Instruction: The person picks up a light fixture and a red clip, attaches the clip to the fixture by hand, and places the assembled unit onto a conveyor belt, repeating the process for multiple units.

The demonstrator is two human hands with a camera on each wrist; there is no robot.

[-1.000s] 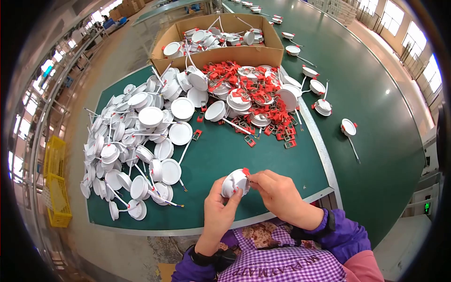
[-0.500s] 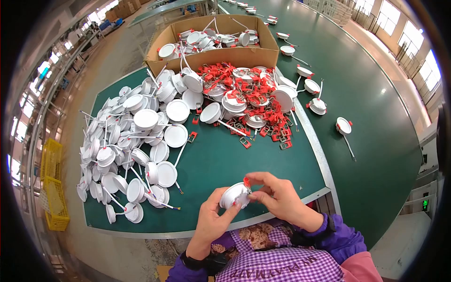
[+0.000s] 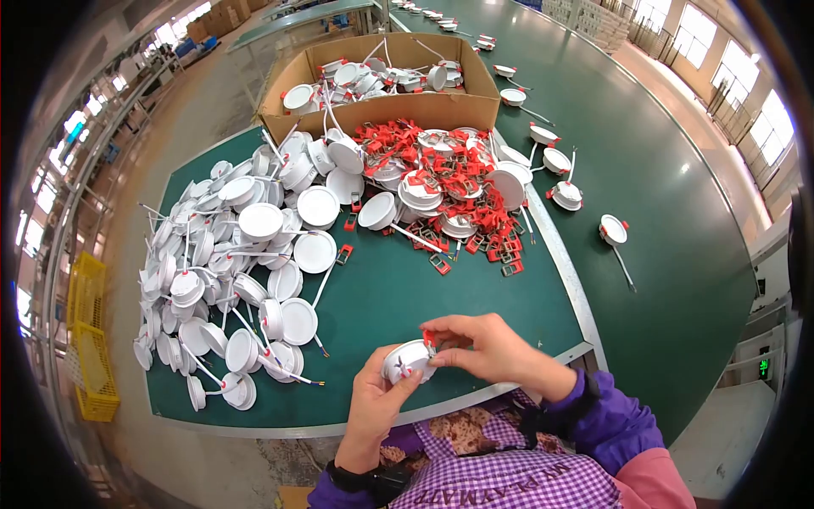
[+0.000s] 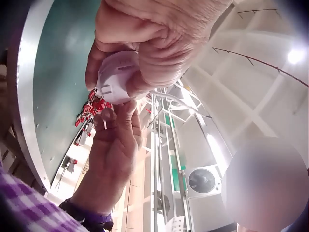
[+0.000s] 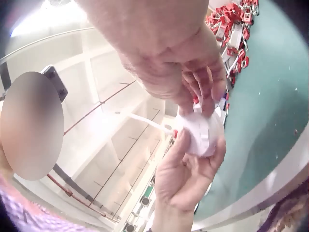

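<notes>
Near the front edge of the table, my left hand (image 3: 377, 394) grips a white round downlight (image 3: 404, 361), thumb on its housing and fingers round the far side. My right hand (image 3: 487, 346) pinches a red spring clip (image 3: 429, 340) at the downlight's right edge, forefinger above and thumb below. In the left wrist view, slots show in the white housing (image 4: 115, 82). A white cable (image 5: 147, 122) runs out from the downlight beside the left thumb in the right wrist view. The right fingers mostly hide the clip there.
White downlights (image 3: 261, 222) with cables are heaped on the left of the green table (image 3: 373, 293). Red clips (image 3: 475, 182) lie piled over more downlights behind the hands. A cardboard box (image 3: 386, 111) of downlights stands behind. Clipped downlights (image 3: 612, 229) line the green belt at right.
Both hands and the downlight have shifted slightly left and lower in view. My right fingers have spread from a tight pinch at the rim to a grasp above and below the red clip.
</notes>
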